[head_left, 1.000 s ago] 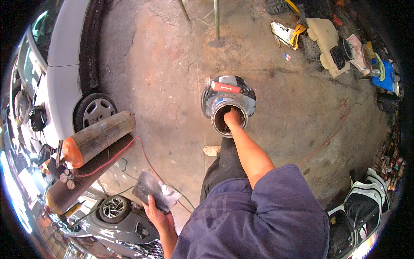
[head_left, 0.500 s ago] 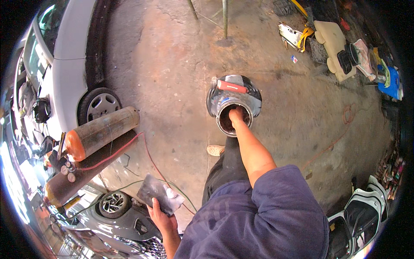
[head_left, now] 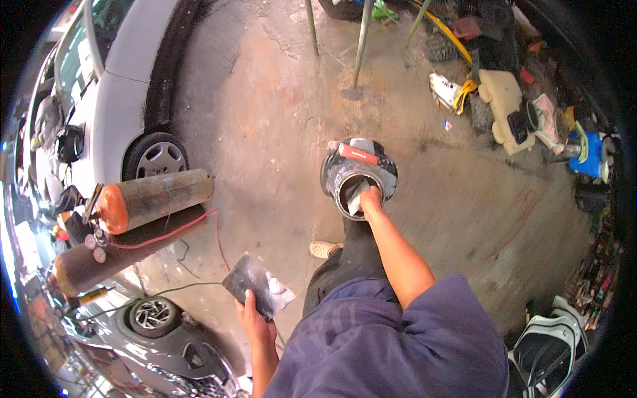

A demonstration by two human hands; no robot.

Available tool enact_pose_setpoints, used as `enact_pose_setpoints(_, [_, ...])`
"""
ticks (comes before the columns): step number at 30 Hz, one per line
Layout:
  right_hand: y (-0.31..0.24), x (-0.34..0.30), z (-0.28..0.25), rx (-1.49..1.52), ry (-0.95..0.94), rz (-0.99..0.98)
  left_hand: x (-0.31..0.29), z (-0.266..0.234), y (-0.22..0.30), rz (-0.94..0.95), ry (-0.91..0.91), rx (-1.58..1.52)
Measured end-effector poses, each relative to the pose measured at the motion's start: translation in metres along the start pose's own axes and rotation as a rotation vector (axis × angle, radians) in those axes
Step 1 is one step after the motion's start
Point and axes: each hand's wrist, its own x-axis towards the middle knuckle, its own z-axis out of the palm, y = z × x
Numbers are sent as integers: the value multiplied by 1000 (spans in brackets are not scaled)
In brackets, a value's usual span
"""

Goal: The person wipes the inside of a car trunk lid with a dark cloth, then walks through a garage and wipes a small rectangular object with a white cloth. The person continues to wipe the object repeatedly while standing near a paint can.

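Observation:
My left hand (head_left: 257, 324) grips a dark flat board (head_left: 249, 282) from below, thumb on its face. A whitish smear of paste (head_left: 277, 290) lies near the board's right edge. At the mouth of an open round can (head_left: 340, 202), my right hand (head_left: 372, 201) is closed on a pale, flat, spatula-like piece (head_left: 357, 198). That piece reaches into the can's opening; its exact kind is unclear. Just beyond the can, a red tube (head_left: 358, 154) rests on a dark round stand (head_left: 388, 174).
At the left, orange-topped gas cylinders (head_left: 156, 199) lie by a white car (head_left: 126, 86), with a red hose (head_left: 172, 233) trailing from them. Metal legs (head_left: 361, 53) stand ahead. Car parts (head_left: 501, 106) and a blue container (head_left: 587, 156) line the right side.
My right hand has risen from deep inside the can to its rim, and the pale piece now shows. My left hand and board have shifted slightly up and right in view.

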Motion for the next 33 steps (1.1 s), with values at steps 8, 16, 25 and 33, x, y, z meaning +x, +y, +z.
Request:
enact_pose_setpoints(8, [-66, -131, -98, -373, 51, -388, 42, -28, -53, -38, -192, -2])
enact_pose_setpoints(16, [-170, -311, -199, -587, -35, -748, 61, 35, -78, -67, -574, 290])
enact_pose_setpoints(25, [-224, -500, -206, -934, -150, -1208, 29, 71, -19, 219, -741, -38])
enact_pose_setpoints(33, [-200, -547, -151, -1004, -133, -1730, -10, -40, 38, 179, -513, -502])
